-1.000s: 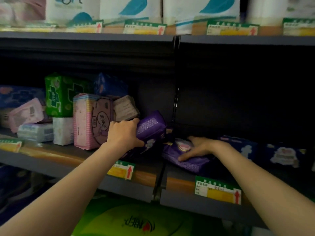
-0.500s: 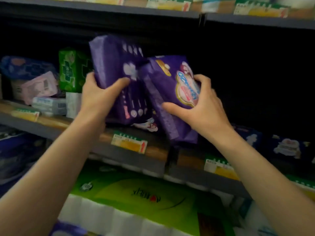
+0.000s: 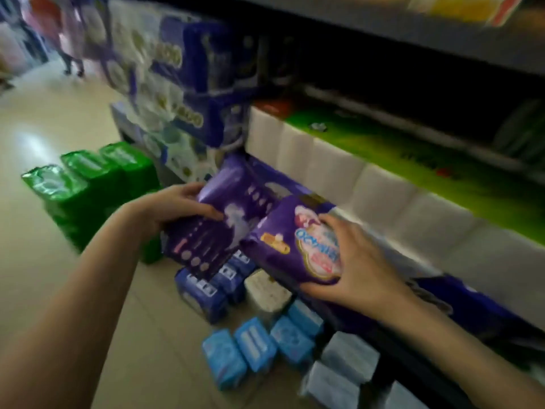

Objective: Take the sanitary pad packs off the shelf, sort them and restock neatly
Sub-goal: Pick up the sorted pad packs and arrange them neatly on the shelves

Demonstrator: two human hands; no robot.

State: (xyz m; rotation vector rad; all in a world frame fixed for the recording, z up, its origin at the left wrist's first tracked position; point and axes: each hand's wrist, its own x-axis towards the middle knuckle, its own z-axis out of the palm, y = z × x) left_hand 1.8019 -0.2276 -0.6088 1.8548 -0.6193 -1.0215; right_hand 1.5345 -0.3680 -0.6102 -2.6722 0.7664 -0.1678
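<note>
While the shelf front has dropped out of the lower part of the frame, two soft purple plastic sanitary pad packs have been carried away from the shelf and are now held low over the pale tiled floor (image 3: pixel 53 119), at the centre of the frame. Half a second ago they were raised in front of the dark shelf bay; a second ago they were being picked up from the shelf board. That shift is read as the removal step ending for this pair and the sorting step beginning.

The left hand (image 3: pixel 174 206) is curled round the upper edge of the darker purple pack with rows of small round icons (image 3: pixel 224 225). The right hand (image 3: pixel 351 267) is clasped round the purple pack with a pink and white oval label (image 3: pixel 298 252), thumb beneath and fingers over its face. The two packs touch at their inner edges.

Below them, groups already lie sorted on the floor: dark blue packs (image 3: pixel 203 293), light blue packs (image 3: pixel 250 346), a white pack (image 3: pixel 267 290) and pale grey packs (image 3: pixel 348 358), with glossy green packs (image 3: pixel 88 178) at centre left.

On the oval label only large pale blue characters can be made out (blur prevents any reading). No other writing is legible.
</note>
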